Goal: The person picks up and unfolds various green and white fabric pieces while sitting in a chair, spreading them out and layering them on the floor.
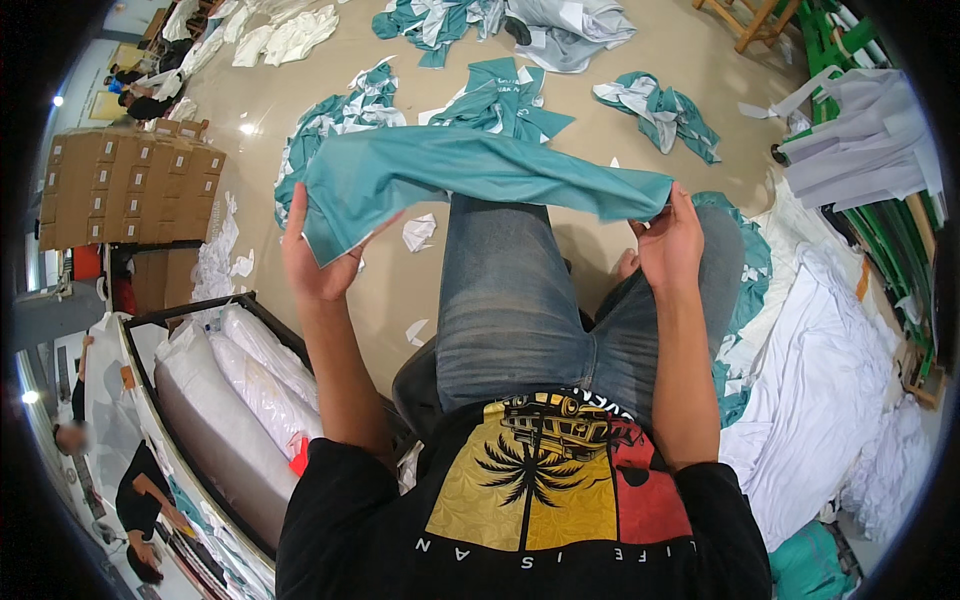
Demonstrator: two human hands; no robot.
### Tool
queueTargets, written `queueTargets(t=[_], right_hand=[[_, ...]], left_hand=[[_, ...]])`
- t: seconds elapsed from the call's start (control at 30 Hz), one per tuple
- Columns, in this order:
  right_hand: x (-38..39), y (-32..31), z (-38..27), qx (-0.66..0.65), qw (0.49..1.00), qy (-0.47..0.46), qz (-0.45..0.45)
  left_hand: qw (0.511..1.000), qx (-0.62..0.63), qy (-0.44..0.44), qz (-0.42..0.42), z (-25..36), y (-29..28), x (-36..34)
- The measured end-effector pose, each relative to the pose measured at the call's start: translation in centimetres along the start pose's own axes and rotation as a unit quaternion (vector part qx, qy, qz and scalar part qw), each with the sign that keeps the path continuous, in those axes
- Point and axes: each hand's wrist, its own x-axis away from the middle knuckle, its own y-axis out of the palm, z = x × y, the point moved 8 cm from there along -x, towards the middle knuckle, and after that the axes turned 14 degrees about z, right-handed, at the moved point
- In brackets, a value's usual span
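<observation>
I sit with my jeans-clad legs stretched out and hold a teal piece of fabric [470,170] spread across in front of me. My left hand [318,262] grips its left end, where the cloth hangs down over my fingers. My right hand [668,245] pinches the right end near my raised knee. The fabric is stretched between both hands above my lap.
Several teal and white fabric scraps [500,100] lie on the tan floor ahead. A white cloth pile [820,380] lies at my right. A dark bin of white fabric rolls [240,400] stands at my left, stacked cardboard boxes [130,185] beyond. Another person [140,500] works lower left.
</observation>
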Motion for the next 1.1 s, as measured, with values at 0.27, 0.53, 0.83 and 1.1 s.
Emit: queueTargets(t=[0.27,0.53,0.83,1.1], right_hand=[[-1.0,-1.2,-0.1,0.028,0.999,-0.012,0.031],[-0.9,-1.2,1.5,0.052,0.997,0.022,0.051],[1.1,-1.6,2.6,0.072,0.99,0.123,-0.008],[11.5,-5.4,-18.4,-0.162,0.967,-0.162,-0.114]], left_hand=[[0.997,0.071,0.036,0.015,3.8,-3.0,0.7],[0.984,0.007,0.05,0.17,4.3,-4.7,0.9],[0.992,-0.086,0.051,0.075,3.5,-1.2,1.9],[0.976,-0.104,0.188,-0.022,8.5,2.0,4.6]])
